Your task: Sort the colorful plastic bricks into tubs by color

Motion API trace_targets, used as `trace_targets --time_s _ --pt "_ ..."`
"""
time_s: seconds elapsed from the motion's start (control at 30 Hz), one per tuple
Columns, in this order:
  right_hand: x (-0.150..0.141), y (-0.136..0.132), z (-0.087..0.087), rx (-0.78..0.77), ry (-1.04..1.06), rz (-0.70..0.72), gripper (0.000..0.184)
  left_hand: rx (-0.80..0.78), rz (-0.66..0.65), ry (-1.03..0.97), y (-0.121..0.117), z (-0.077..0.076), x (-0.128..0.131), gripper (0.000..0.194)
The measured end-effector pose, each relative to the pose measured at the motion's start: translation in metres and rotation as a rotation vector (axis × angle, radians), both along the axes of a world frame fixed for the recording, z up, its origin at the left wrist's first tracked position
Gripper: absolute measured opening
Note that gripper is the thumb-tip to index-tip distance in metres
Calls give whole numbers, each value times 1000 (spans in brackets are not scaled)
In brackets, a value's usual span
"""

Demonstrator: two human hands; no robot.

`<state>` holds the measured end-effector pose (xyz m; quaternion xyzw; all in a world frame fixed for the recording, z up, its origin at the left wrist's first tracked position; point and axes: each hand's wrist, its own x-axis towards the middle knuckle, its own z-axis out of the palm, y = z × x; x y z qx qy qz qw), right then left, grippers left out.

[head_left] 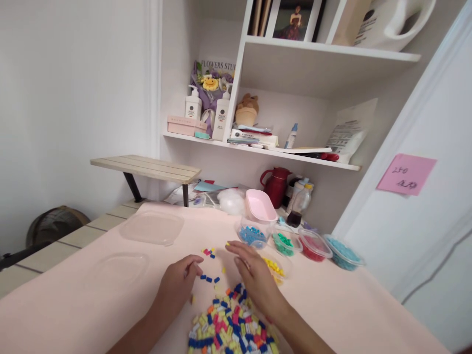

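Observation:
My left hand [180,280] rests on the pink table cover [155,260] with its fingers curled; whether anything is in them is hidden. Just beyond its fingertips lie several dark blue bricks [209,280]. My right hand [254,273] reaches forward, fingers stretched and thumb apart. A tiny yellow brick [227,244] shows at its fingertips; I cannot tell if it is gripped or only touched. Between my forearms spreads a pile of small mixed-colour bricks [232,324]. A small cluster of pink, yellow and blue bricks [208,252] lies between and ahead of my hands.
Right of my right hand are tubs of yellow bricks [275,268], blue bricks [251,235], green bricks [283,243], red pieces [314,246] and light blue pieces [342,251]. Clear lids [152,227] lie left. Behind stand a pink box [260,205] and red jug [276,187].

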<state>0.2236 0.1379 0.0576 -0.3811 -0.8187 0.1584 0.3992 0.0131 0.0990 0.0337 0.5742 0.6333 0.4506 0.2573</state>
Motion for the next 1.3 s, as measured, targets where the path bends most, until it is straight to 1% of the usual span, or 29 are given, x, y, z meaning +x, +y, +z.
trace_targets --time_s 0.1,0.17,0.3,0.37,0.43,0.53,0.6,0.67,0.73,0.8,0.9,1.0,1.13,1.23,1.3 --pt "20 9 21 107 25 -75 33 -22 0 -20 1 -1 -1 34" --pt "37 16 31 159 -55 -156 31 -26 1 -26 1 -1 -2 34" --pt "68 25 38 135 -305 -369 27 4 10 -17 3 -3 -4 33" --pt "76 28 40 121 -337 -439 26 18 23 -15 4 -4 -5 32" --pt "77 28 41 126 -290 -430 26 41 35 -24 4 -5 -6 31" --pt "67 25 43 95 -159 -283 27 100 33 -1 5 -6 -7 30" --pt "54 21 40 30 -82 -156 27 141 33 46 6 -6 -8 30" --pt "38 15 32 -53 -38 -42 28 173 36 83 7 -6 -8 31" --pt "22 8 20 -124 -33 52 31 194 28 102 8 -6 -9 32" --pt "8 1 6 -155 -77 115 33 200 17 111 9 -7 -9 33" --pt "-3 -6 -12 -186 -184 102 35 196 3 110 10 -8 -9 33" --pt "-5 -8 -21 -137 -270 37 37 189 -7 95 9 -7 -8 33" --pt "-4 -4 -26 -45 -303 -20 42 178 -3 79 7 -6 -6 32" --pt "-6 0 -28 -3 -393 -64 36 168 0 78 7 -6 -5 32" --pt "-8 2 -27 -3 -443 -90 31 166 2 79 8 -7 -6 31"
